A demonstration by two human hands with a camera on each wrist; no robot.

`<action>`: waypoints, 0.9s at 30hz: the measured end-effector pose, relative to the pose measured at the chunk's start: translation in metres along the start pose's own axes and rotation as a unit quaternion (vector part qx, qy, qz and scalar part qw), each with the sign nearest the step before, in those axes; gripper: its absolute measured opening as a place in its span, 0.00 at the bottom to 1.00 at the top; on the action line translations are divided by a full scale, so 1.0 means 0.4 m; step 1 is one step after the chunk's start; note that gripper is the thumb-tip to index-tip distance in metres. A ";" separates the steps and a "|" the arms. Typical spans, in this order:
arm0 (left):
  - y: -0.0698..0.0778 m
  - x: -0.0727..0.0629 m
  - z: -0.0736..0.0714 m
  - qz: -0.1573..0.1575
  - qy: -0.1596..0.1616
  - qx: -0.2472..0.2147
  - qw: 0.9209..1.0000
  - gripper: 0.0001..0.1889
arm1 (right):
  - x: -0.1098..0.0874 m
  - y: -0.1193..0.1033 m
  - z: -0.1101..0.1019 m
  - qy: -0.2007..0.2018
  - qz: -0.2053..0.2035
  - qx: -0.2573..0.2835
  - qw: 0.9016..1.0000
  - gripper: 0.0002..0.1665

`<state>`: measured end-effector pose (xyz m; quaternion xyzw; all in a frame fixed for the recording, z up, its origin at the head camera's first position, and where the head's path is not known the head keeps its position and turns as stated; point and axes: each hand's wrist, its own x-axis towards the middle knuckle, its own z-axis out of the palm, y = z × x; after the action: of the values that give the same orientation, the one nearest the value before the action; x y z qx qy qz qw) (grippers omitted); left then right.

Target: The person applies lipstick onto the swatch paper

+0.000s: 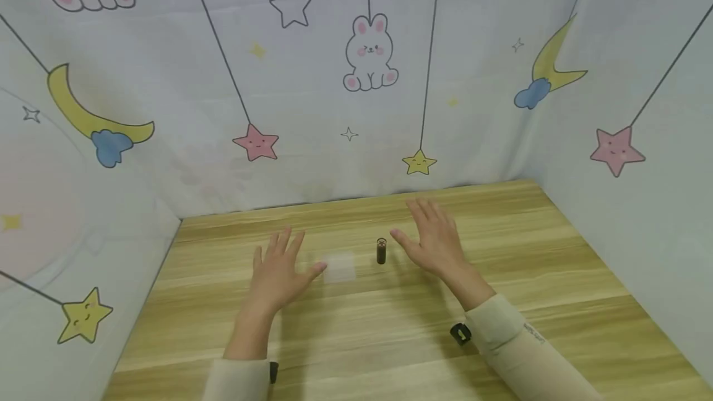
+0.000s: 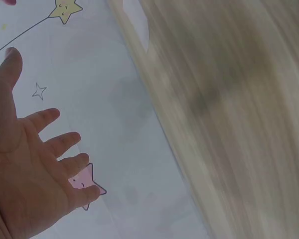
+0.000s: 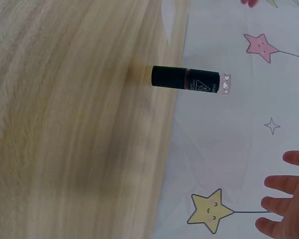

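A small black lipstick tube (image 1: pixel 381 252) stands upright on the wooden table. In the right wrist view the lipstick tube (image 3: pixel 185 78) shows pale lettering, a thin reddish band and a clear end. To its left lies a flat, whitish, see-through square (image 1: pixel 339 268). My left hand (image 1: pixel 278 277) is held with fingers spread, its thumb tip beside the square's left edge in the head view. My right hand (image 1: pixel 434 240) is also spread, to the right of the tube, its thumb pointing towards it. Both palms hold nothing, and neither hand grips the tube or square.
The wood-grain table (image 1: pixel 356 351) ends at a white cloth backdrop (image 1: pixel 317 91) printed with stars, moons and a rabbit, which rises behind it and on both sides. Small black devices sit at the right wrist (image 1: pixel 461 333) and left wrist (image 1: pixel 273 372).
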<state>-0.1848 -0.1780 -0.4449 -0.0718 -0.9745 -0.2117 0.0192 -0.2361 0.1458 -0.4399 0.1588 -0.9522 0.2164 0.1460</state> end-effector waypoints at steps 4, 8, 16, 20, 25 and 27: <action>0.010 0.021 0.029 0.016 -0.018 -0.009 1.000 0.46 | -0.004 0.008 0.012 -0.013 0.008 0.019 1.000 0.45; 0.017 0.036 0.049 0.023 -0.027 0.001 0.999 0.45 | -0.012 0.023 0.029 -0.042 0.011 0.020 0.999 0.44; 0.027 0.060 0.082 0.036 -0.047 -0.005 0.998 0.43 | -0.023 0.049 0.062 -0.063 0.022 0.019 0.998 0.44; 0.049 0.080 0.092 0.054 -0.051 -0.028 0.997 0.43 | -0.021 0.051 0.075 -0.074 0.031 0.039 0.996 0.42; 0.096 0.105 0.102 0.057 -0.057 -0.107 0.991 0.43 | -0.021 0.046 0.092 -0.096 0.047 0.066 0.992 0.38; 0.115 0.115 0.111 0.052 -0.061 -0.139 0.987 0.42 | -0.023 0.044 0.100 -0.105 0.053 0.076 0.990 0.36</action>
<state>-0.2239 -0.1120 -0.4632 -0.1369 -0.9300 -0.3388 -0.0391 -0.2427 0.1447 -0.4841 0.1409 -0.9502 0.2772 0.0211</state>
